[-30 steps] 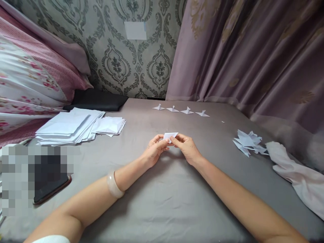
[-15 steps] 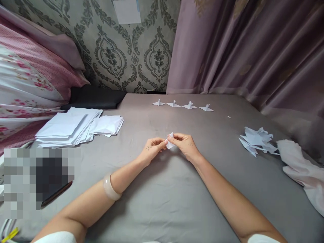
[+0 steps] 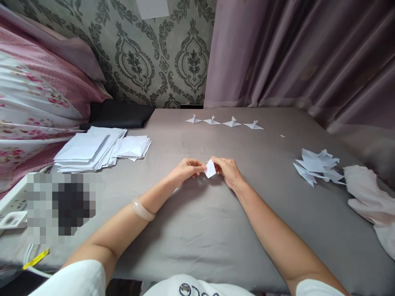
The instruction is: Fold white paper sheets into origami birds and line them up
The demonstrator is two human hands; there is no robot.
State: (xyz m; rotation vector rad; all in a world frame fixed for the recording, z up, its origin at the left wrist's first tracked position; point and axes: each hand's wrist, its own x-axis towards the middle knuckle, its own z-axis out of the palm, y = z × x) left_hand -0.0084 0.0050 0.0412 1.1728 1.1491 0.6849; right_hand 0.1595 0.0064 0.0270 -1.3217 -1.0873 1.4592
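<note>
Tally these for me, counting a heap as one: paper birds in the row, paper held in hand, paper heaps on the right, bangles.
Row birds: 4
Held paper: 1
Heap: 1
Bangle: 1
Total: 7

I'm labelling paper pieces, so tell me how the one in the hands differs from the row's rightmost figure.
The held paper is compact and diamond-like; the rightmost figure spreads points sideways from a raised middle. The held paper is between the left hand and right hand; the rightmost figure rests on the grey cloth. Both are white folded paper.
</note>
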